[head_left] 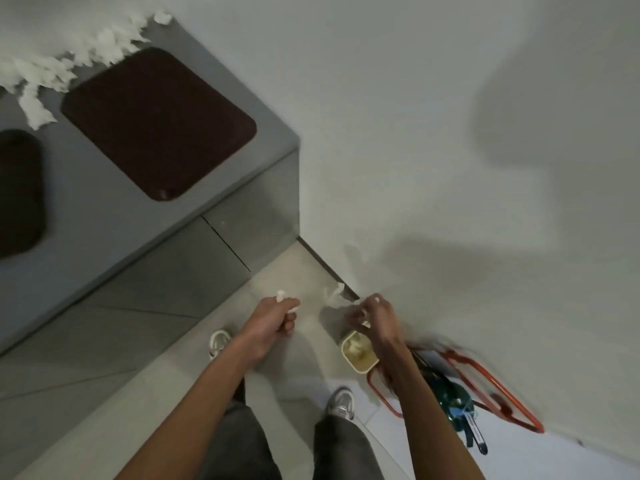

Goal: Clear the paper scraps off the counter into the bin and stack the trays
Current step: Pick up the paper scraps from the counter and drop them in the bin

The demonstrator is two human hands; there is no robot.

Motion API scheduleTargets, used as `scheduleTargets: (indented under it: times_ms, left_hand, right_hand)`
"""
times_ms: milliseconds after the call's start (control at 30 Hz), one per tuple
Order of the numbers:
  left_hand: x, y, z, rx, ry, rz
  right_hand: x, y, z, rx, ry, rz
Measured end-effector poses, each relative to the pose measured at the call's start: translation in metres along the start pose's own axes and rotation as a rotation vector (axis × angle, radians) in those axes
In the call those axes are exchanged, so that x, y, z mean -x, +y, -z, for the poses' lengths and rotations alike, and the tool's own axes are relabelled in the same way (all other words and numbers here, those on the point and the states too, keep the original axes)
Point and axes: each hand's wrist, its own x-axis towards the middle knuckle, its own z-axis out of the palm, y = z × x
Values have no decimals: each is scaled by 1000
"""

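Paper scraps [86,55] lay heaped along the back edge of the grey counter [104,220], behind two dark trays: one tray [159,123] near the corner, the other tray [17,192] apart from it at the left edge. Down near the floor, the left hand [277,317] was clenched round white scraps. The right hand [372,315] hovered over the small cream bin [363,368], too blurred to tell its grip; more scraps sat inside the bin

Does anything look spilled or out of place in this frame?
Yes. A crumpled white paper scrap is outside the small cream bin, by the white wall; whether landed or falling is unclear. More white scraps lie on the grey counter.
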Motion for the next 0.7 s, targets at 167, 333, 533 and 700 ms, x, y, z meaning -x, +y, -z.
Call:
scheduleTargets:
  times_ms: [167, 333, 533, 700]
  left_hand:
    - [-28, -87, -71, -184, 10, 21]
    - [-90, -169, -122, -303, 5, 31]
    - [-192, -257, -158, -516, -24, 125]
    - [-292, -324, -171, -829, -52, 30]
  right_hand:
    - [-33, 56, 79, 119, 178, 42]
    - [-92, 138, 125, 446, 224, 25]
    - [-189, 237, 146, 529, 208, -36]
    - [-276, 312, 154, 834, 209, 54]
